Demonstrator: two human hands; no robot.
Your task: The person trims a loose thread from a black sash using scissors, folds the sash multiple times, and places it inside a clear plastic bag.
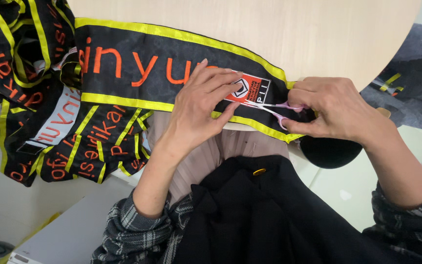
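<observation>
- Two hands share the black satin sash with yellow edging point(137, 73): my left hand point(202, 100) lies flat, fingers apart, pinning it to the pale wooden desk point(269, 29).
- At three o'clock, my right hand point(335, 110) has its grip clamped on small pink-handled scissors point(274, 108), blades apart at the red-and-white patch point(248, 90).

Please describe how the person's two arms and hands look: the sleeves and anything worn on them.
Both arms wear plaid sleeves in dark grey with pale lines, pushed up so the forearms are bare. The left hand and right hand are bare; no gloves, rings or watch show.
</observation>
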